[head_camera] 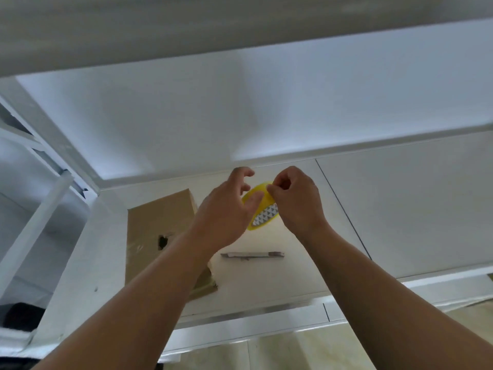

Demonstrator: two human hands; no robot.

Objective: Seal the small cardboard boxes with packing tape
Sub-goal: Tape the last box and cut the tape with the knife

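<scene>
Brown rectangular cardboard box (157, 231): laid on the white tabletop (266, 279), flaps closed, small dark hole in its top; contents not visible.
Yellow round packing-tape roll (264, 212): held just right of the box, gripped by the curled left hand (226, 209); its edge apparently pinched by the right hand (296, 198).
Slim grey utility knife (253, 255): laid right of the box.

On table (386, 209), cardboard box (157, 228) at left; tape roll (262, 209) right of it, between left hand (226, 209) and right hand (296, 198); knife (253, 255) in front of roll.
</scene>
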